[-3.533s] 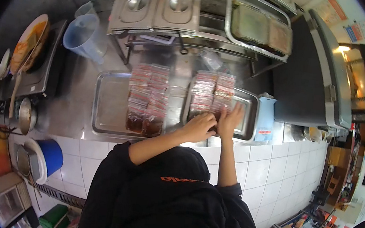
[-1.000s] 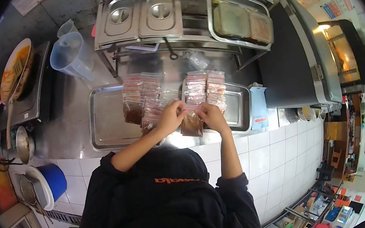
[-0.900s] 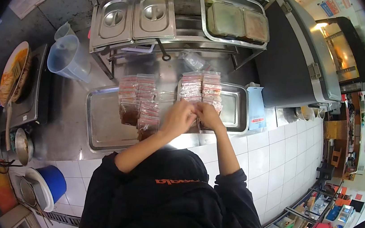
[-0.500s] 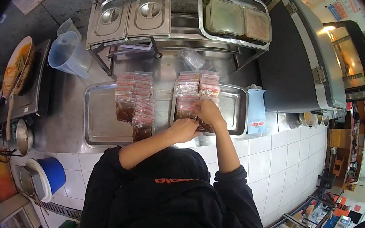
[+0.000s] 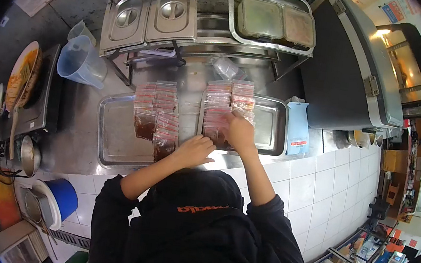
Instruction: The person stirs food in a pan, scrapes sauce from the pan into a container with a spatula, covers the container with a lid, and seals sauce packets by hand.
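Small clear zip bags with red seal strips and brown-red contents lie in overlapping rows. One group of zip bags (image 5: 218,104) is in the right metal tray (image 5: 280,131); another group of zip bags (image 5: 164,108) lies over the right side of the left metal tray (image 5: 114,157). My right hand (image 5: 241,132) is at the near end of the right group, its fingers closed on a zip bag; the fingertips are partly hidden. Next to that tray's near left corner, my left hand (image 5: 195,151) rests with its thumb apart, holding nothing I can see.
A crumpled clear plastic bag (image 5: 226,68) lies behind the right tray, and a blue pouch (image 5: 297,128) stands beside it. Lidded steel pans (image 5: 169,15) sit on a rack above. Plastic jugs (image 5: 81,62) and a pan (image 5: 22,76) on a stove are leftward.
My left hand has moved left, away from my right hand and the near bags. The right hand has shifted slightly, still over the right group.
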